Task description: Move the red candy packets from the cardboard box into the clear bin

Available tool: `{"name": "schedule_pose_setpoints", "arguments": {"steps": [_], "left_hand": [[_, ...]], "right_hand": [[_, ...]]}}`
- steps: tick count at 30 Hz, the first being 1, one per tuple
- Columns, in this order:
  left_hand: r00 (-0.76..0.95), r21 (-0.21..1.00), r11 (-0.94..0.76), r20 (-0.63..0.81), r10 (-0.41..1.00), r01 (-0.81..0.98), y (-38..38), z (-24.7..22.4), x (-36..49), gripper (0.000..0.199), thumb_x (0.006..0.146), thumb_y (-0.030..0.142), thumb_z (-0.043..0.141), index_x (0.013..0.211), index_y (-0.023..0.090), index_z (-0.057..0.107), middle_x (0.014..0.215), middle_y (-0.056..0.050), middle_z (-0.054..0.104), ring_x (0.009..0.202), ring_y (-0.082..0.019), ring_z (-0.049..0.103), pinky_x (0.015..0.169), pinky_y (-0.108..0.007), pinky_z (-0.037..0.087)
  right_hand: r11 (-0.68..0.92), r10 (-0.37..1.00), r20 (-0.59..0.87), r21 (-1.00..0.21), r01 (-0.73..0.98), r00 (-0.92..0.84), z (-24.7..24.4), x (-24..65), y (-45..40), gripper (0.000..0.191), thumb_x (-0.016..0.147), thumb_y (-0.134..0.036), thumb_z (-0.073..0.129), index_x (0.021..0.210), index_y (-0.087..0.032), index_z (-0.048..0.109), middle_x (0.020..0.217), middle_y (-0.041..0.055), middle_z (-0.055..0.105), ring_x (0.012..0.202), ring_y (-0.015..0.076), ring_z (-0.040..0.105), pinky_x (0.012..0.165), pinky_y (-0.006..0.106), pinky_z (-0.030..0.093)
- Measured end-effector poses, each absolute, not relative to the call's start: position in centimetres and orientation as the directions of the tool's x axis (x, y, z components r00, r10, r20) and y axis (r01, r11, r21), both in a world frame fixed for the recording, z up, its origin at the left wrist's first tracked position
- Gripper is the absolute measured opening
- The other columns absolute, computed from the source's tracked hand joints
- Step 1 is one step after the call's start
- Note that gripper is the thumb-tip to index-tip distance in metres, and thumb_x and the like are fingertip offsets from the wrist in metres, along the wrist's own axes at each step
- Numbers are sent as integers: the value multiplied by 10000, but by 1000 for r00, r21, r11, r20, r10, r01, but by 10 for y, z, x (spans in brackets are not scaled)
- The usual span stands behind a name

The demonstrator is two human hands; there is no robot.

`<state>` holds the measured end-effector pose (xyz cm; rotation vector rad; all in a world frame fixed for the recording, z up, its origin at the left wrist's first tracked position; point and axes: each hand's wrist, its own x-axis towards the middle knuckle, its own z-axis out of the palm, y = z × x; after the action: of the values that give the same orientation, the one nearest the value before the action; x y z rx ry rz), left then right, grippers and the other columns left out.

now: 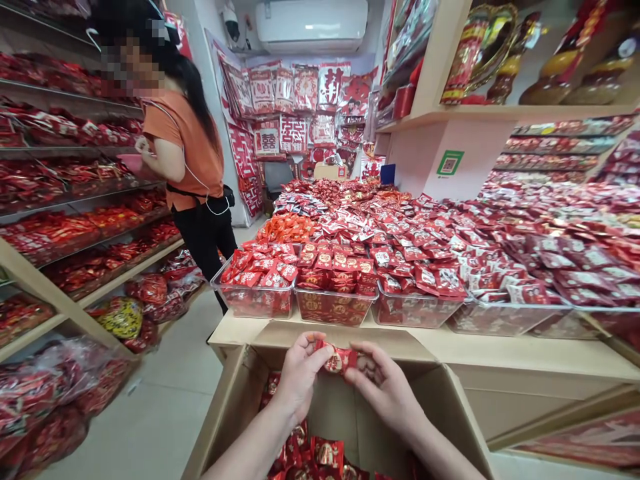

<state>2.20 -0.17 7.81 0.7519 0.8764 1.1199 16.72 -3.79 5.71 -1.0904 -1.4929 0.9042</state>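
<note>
Over an open cardboard box (465, 413), both my hands hold one small red wrapped candy (336, 358) with a pale round print. My left hand (303, 373) pinches its left end, thumb on top. At the other end, the thumb and fingers of my right hand (383, 383) close on the wrapper. Below my hands, similar red packets (327, 453) lie in the bottom and left side of the box. Part of the box's inside is hidden behind my forearms.
Clear plastic bins (335, 307) full of red packets line the wooden counter (400, 337) beyond the box. A person in an orange top (185, 140) stands at the shelves on the left. Filled bags (60, 393) lie on the lower left. A cabinet (425, 123) overhangs the right side.
</note>
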Motion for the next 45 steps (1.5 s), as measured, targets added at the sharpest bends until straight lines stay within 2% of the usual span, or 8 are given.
{"name": "schedule_pose_setpoints", "arguments": {"steps": [3,9,12,15,17,20,23,45], "left_hand": [[271,856,339,-245,931,-391,1,80,17,329,647,177,644,921,154,462,659,19,573,562,-70,535,549,-196,426],[368,892,373,-267,891,-257,3,93,16,325,709,260,584,984,171,435,627,23,565,537,-78,540,532,-207,444],[349,996,83,-72,934,-16,22,118,15,315,774,357,470,1035,182,461,767,-44,617,648,-149,594,591,-301,483],[364,804,-510,395,843,306,69,145,18,297,809,345,393,1017,200,547,1057,-71,581,993,-190,525,888,-359,383],[508,545,-697,480,715,466,108,156,24,355,820,323,360,1113,189,509,1231,-69,472,1175,-193,364,1008,-368,231],[631,342,-678,253,734,651,157,159,40,439,834,335,311,1241,184,382,1364,-65,279,1262,-223,191,1028,-425,127],[638,308,-646,141,757,699,180,154,53,466,829,410,297,1257,238,359,1369,-41,265,1262,-287,159,1000,-499,120],[689,193,-685,53,722,703,187,147,57,446,828,379,298,1261,278,341,1371,-21,268,1254,-288,169,996,-454,137]], "right_hand": [[588,809,496,-683,433,-315,71,172,-42,430,757,-169,505,1175,-233,428,1231,109,430,1083,196,452,840,316,444],[780,561,617,-171,602,-552,92,181,-41,409,807,-121,444,1208,-195,411,1101,95,559,977,159,523,784,254,466],[730,488,735,-49,682,-470,111,198,-16,290,797,-139,470,1080,-184,515,1000,84,616,914,156,555,758,250,466],[534,576,759,-71,842,-302,139,217,34,163,804,-205,462,903,-190,591,929,71,637,858,163,571,749,265,449],[385,682,698,-85,919,-221,155,224,73,172,810,-234,438,844,-173,596,903,83,636,843,174,570,730,267,433],[275,819,537,-57,960,-203,164,226,119,167,797,-217,438,794,-166,596,823,86,638,783,177,575,666,250,410],[317,846,465,-43,947,-262,159,223,140,132,767,-211,479,743,-176,604,755,63,642,708,158,578,616,223,391],[265,933,310,-251,931,-182,153,227,148,209,680,-161,561,884,-152,608,885,64,647,794,159,582,690,220,408]]}}
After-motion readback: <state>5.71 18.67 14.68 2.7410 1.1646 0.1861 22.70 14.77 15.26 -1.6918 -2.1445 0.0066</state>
